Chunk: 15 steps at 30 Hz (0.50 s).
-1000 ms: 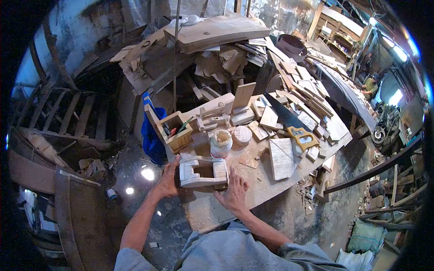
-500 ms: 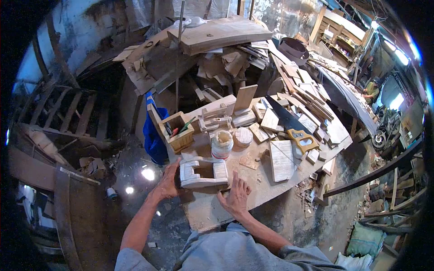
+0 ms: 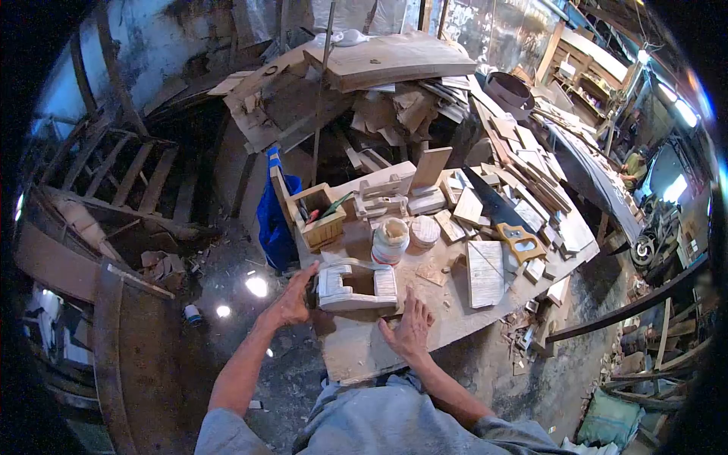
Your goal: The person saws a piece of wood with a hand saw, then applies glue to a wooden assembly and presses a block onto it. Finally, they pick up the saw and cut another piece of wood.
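Observation:
A pale wooden box-like piece (image 3: 385,285) with a square opening and curved sides rests on the workbench (image 3: 353,350) in front of me. Just off its left end is my left hand (image 3: 294,299), fingers stretched out and not wrapped round it. My right hand (image 3: 410,326) lies palm down on the bench near the piece's right end, its fingers apart and holding nothing. Behind the piece stand an open jar (image 3: 390,241) and a round wooden block (image 3: 425,231). A wooden tool box (image 3: 321,232) with handled tools inside is at the bench's left edge.
To the right are a flat board (image 3: 485,273), a handsaw (image 3: 520,243) with a yellow handle, and many wood offcuts. A blue cloth (image 3: 274,231) hangs at the left edge. A thick slab (image 3: 394,62) lies behind. Another person (image 3: 634,167) is at the far right.
The view has shifted, so the bench appears farther right. My left hand has eased slightly away from the wooden piece's left end. My right hand stays on the bench.

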{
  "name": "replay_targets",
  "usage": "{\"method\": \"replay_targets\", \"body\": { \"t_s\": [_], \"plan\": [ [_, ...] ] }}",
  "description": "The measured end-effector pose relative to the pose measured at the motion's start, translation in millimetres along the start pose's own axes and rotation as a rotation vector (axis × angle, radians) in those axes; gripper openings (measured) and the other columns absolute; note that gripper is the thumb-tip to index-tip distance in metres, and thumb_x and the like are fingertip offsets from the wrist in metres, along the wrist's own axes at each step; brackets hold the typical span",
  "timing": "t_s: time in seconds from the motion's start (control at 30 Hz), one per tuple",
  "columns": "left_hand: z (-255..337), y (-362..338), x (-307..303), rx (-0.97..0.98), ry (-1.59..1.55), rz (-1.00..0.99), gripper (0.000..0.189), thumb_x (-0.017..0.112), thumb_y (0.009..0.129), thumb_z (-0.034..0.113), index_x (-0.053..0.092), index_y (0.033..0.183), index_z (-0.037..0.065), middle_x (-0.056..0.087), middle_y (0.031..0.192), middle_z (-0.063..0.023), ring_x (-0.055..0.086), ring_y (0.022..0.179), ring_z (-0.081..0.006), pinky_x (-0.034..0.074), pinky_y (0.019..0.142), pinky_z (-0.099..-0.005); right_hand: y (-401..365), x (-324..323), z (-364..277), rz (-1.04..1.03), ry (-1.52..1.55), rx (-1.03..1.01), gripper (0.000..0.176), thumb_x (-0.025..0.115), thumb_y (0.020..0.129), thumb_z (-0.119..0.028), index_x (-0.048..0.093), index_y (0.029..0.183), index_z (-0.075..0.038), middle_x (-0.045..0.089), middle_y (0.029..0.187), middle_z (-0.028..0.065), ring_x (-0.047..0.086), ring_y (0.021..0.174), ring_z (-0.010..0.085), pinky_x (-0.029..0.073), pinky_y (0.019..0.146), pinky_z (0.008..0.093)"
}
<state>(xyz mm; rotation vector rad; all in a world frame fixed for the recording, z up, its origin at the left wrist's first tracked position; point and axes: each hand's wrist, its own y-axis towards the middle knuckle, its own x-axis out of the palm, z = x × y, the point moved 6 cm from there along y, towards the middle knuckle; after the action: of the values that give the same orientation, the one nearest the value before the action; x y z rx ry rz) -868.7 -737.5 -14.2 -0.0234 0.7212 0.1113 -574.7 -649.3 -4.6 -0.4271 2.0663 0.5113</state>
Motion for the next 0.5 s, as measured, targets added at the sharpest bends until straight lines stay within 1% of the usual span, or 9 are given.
{"method": "replay_targets", "body": {
  "t_s": [0.13,0.17,0.23,0.27,0.33,0.37,0.4,0.47,0.5],
  "plan": [
    [0.2,-1.1,-3.9,0.035,0.109,0.022,0.128,0.095,0.061,0.022,0.021,0.164,0.010,0.041,0.156,-0.0221,0.041,0.143,-0.0398,0.033,0.122,-0.0465,-0.5,-1.5,-0.4,-0.017,0.019,0.028,0.109,0.084,0.073,-0.040,0.026,0.158,-0.002,0.052,0.130,0.0210,0.047,0.122,0.0386,0.032,0.104,0.0540],
    [1.8,-3.4,-5.6,0.044,0.145,0.034,0.126,0.095,0.062,0.021,0.022,0.164,0.010,0.042,0.155,-0.0224,0.041,0.143,-0.0401,0.033,0.122,-0.0467,-1.5,-5.3,-2.3,0.035,0.034,0.011,0.107,0.084,0.074,-0.039,0.028,0.157,-0.002,0.051,0.133,0.0215,0.046,0.126,0.0391,0.031,0.107,0.0543],
    [6.0,-19.6,-11.6,-0.022,0.059,0.106,0.116,0.091,0.068,0.020,0.025,0.163,0.010,0.046,0.152,-0.0221,0.045,0.141,-0.0368,0.035,0.119,-0.0456,-3.9,-11.8,-5.3,0.137,0.063,-0.025,0.102,0.084,0.074,-0.036,0.032,0.155,-0.002,0.050,0.140,0.0226,0.044,0.132,0.0400,0.029,0.111,0.0549],
    [5.5,-27.6,-13.3,-0.055,0.017,0.144,0.111,0.090,0.071,0.019,0.027,0.162,0.010,0.048,0.150,-0.0220,0.046,0.140,-0.0351,0.037,0.118,-0.0451,-2.8,-16.8,-8.0,0.180,0.066,-0.058,0.098,0.083,0.076,-0.035,0.034,0.154,-0.002,0.050,0.141,0.0223,0.044,0.133,0.0397,0.029,0.111,0.0543],
    [-7.7,-43.4,-12.3,-0.167,-0.203,0.246,0.097,0.085,0.078,0.017,0.033,0.159,0.009,0.054,0.145,-0.0186,0.051,0.135,-0.0287,0.042,0.112,-0.0423,-2.6,-28.5,-15.3,0.259,0.071,-0.121,0.090,0.081,0.079,-0.032,0.038,0.153,-0.003,0.051,0.143,0.0216,0.045,0.135,0.0392,0.029,0.112,0.0530],
    [-14.5,-53.3,-8.3,-0.225,-0.314,0.295,0.090,0.082,0.081,0.016,0.036,0.158,0.008,0.058,0.142,-0.0169,0.054,0.133,-0.0256,0.044,0.109,-0.0409,-1.2,-31.0,-19.7,0.261,0.064,-0.137,0.087,0.081,0.080,-0.031,0.040,0.151,-0.003,0.052,0.143,0.0209,0.045,0.135,0.0388,0.029,0.112,0.0524],
    [-18.8,-60.8,-2.7,-0.231,-0.331,0.472,0.060,0.076,0.088,0.013,0.055,0.145,0.006,0.071,0.123,-0.0088,0.065,0.114,-0.0198,0.051,0.094,-0.0371,1.7,-34.0,-25.3,0.263,0.056,-0.153,0.083,0.080,0.080,-0.029,0.043,0.150,-0.003,0.053,0.143,0.0203,0.045,0.135,0.0383,0.029,0.112,0.0518],
    [-34.3,-64.6,22.5,-0.281,-0.472,0.538,0.047,0.075,0.089,0.012,0.063,0.134,0.005,0.074,0.112,-0.0042,0.069,0.102,-0.0191,0.054,0.087,-0.0355,7.7,-33.2,-36.0,0.259,0.044,-0.163,0.073,0.079,0.079,-0.024,0.049,0.143,-0.004,0.055,0.141,0.0181,0.046,0.135,0.0371,0.030,0.111,0.0506],
    [-39.9,-64.6,32.8,-0.303,-0.543,0.574,0.040,0.074,0.090,0.012,0.068,0.129,0.004,0.076,0.106,-0.0019,0.070,0.096,-0.0187,0.055,0.084,-0.0347,8.5,-30.2,-39.8,0.256,0.025,-0.170,0.072,0.078,0.078,-0.022,0.050,0.142,-0.003,0.055,0.140,0.0177,0.047,0.134,0.0367,0.030,0.111,0.0504]
  ]
}}
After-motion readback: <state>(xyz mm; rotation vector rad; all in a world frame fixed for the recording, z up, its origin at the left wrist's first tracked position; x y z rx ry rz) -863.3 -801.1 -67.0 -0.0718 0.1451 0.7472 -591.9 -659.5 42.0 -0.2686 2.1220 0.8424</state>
